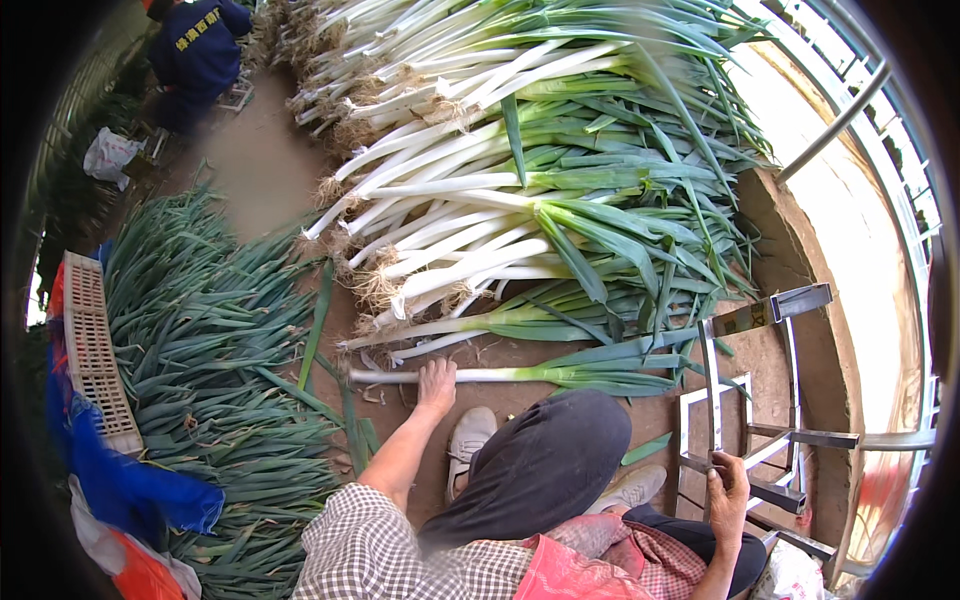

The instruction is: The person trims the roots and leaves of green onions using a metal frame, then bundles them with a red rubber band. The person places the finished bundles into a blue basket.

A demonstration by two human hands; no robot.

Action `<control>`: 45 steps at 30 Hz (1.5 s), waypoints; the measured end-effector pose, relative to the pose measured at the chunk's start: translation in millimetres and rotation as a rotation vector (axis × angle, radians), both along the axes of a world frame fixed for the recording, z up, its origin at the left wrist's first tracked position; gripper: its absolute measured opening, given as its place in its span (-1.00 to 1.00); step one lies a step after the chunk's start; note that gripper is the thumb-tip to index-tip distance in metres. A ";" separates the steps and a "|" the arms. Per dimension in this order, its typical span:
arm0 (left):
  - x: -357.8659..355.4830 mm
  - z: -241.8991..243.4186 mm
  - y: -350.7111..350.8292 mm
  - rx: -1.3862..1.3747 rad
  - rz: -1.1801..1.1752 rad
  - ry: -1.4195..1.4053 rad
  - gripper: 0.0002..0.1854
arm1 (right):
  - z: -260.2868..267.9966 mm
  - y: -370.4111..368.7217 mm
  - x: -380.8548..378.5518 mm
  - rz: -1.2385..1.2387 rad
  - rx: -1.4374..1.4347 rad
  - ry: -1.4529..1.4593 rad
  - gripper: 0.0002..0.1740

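On the ground in front of me lies a single leek (487,375), its white shank to the left and its green leaves to the right. My left hand (436,386) is closed around the white shank, near the root end. Just beyond it, a large pile of leeks (480,217) has bearded roots towards the left and leaves towards the right. To my right stands a welded metal frame (713,390). The fingers of my right hand (727,487) are curled on one of its bars, partly hiding it.
Green leafy stalks (217,360) form a long heap on the left, beside a plastic crate (97,352) and blue sheeting (142,480). A person in dark clothing (199,56) is at the upper left. A low wall (806,247) edges the right side. A white bag (791,574) lies lower right.
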State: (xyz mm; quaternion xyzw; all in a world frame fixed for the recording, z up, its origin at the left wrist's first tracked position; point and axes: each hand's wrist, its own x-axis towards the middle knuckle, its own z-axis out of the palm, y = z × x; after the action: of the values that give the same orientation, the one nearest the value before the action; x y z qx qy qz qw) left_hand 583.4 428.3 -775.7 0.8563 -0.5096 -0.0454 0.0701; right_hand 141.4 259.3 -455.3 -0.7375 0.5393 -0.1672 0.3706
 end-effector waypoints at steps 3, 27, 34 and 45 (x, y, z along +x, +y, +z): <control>2.9 -7.4 18.6 0.031 -0.191 0.213 -0.69 | 0.9 -3.8 10.6 0.052 -0.022 0.116 -0.72; -20.9 9.4 -10.3 0.130 0.117 0.169 -0.55 | -8.2 -1.5 28.3 0.178 0.100 0.369 -0.66; -38.8 66.5 -20.2 0.123 -0.362 0.284 -0.71 | -7.5 3.1 24.8 0.135 0.132 0.389 -0.65; 34.7 29.8 -38.7 0.341 -0.061 0.293 -0.48 | -4.8 5.3 35.0 0.214 0.103 0.461 -0.67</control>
State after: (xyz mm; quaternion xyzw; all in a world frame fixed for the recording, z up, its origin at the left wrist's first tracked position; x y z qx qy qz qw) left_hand 618.1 389.6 -745.9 0.8241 -0.5048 -0.2570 -0.0037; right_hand 176.4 264.7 -460.2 -0.7891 0.5362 0.0733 0.2906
